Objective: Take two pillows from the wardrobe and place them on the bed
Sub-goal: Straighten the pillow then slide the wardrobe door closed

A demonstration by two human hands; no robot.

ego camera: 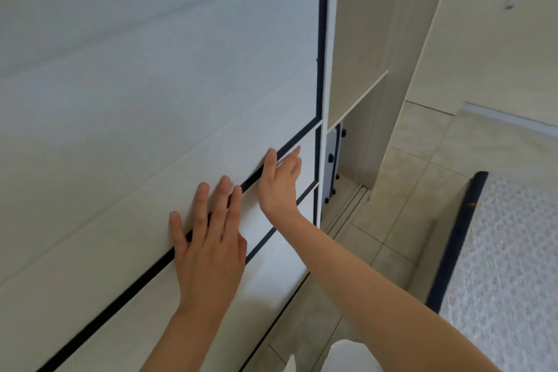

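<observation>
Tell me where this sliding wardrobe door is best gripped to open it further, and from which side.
No handle shows on the sliding door, so probably its exposed right edge, where a gap onto the shelf is open. Come from the right, curl fingers around that edge and pull left along the floor track. The left hand and right hand lie flat on the panel, relying on friction alone.

Both hands lie flat against the white sliding wardrobe door [151, 84], which is crossed by dark trim strips. The left hand [208, 238] spreads its fingers over one dark strip; the right hand [279, 181] presses nearer the door's edge. Beside that edge, the open wardrobe interior [362, 39] shows a pale shelf [357, 100]. The floor tiles [407, 175] and a textured white bed [507, 266] lie at right.
</observation>
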